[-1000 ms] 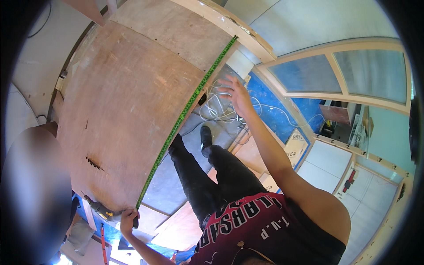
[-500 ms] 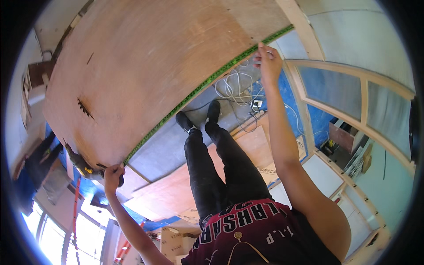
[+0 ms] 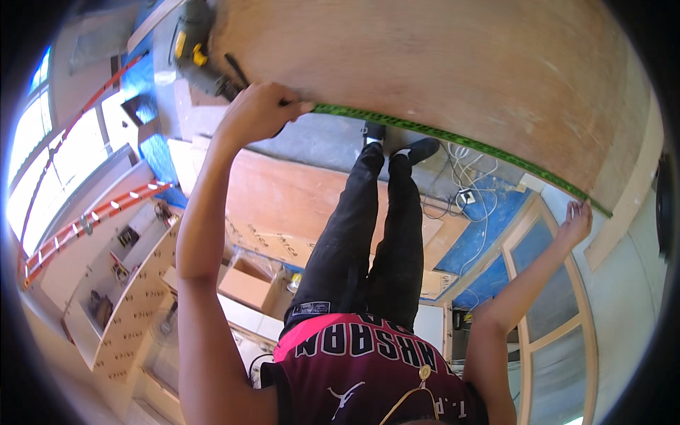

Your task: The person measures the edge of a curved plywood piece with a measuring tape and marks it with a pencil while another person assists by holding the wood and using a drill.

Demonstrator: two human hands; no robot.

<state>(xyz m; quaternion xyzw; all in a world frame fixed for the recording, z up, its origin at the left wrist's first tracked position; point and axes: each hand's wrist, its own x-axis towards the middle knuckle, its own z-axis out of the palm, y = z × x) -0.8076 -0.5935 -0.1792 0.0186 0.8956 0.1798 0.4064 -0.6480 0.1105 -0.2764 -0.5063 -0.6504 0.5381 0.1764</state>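
A green tape measure blade [image 3: 453,142] runs along the near edge of a large plywood sheet [image 3: 425,64]. My left hand [image 3: 258,113] is closed at the blade's left end; a dark part, apparently the case, shows under its fingers. Far to the right, my right hand [image 3: 577,223] has its fingers bent together against the blade, close to its other end at the board's corner. Just beyond my left hand, a dark cordless drill [image 3: 191,53] with yellow parts lies at the board's left edge. A thin black piece [image 3: 236,69] sticks up beside it.
White cables [image 3: 478,180] and a socket block [image 3: 466,197] lie on the floor near my shoes. Wooden panels [image 3: 283,191] spread behind me. An orange ladder [image 3: 92,219] and an open carton [image 3: 248,283] stand left; a framed glazed panel [image 3: 549,283] stands right.
The view has turned, so the board's edge now slopes down to the right. Both hands stay at the tape, with my left hand now higher and my right hand lower in the picture.
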